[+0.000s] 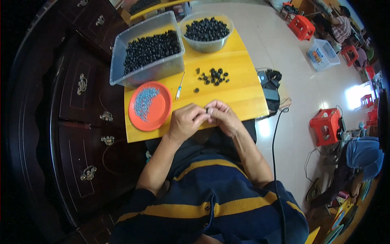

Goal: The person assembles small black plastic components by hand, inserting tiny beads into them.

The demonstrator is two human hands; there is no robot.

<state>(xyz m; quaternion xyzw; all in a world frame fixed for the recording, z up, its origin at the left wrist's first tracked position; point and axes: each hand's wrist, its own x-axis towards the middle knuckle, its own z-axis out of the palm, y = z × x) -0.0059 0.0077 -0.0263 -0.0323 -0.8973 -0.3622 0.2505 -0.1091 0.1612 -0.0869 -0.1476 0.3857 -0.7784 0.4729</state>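
My left hand (pixel 187 121) and my right hand (pixel 226 118) meet over the near edge of the yellow table. Both are closed in a pinch, fingertips together. A small black part (pixel 207 110) shows between them, gripped by the right fingers; the left fingertips press at it, and what else they hold is hidden. Just beyond lies a loose group of small black round parts (pixel 216 77). Left of my left hand sits a red plate (pixel 163 106) with many small blue-grey pieces (pixel 143 103), perhaps screws or pins. A small screwdriver (pixel 178 90) lies on the table beside it.
A large clear bin (pixel 146 71) and a round clear tub (pixel 208 46), both full of black parts, stand at the far side. Dark cabinets (pixel 77 134) rise on the left. A black cable (pixel 274 154) hangs at right. Red stools (pixel 325 124) and other people (pixel 361 152) are farther right.
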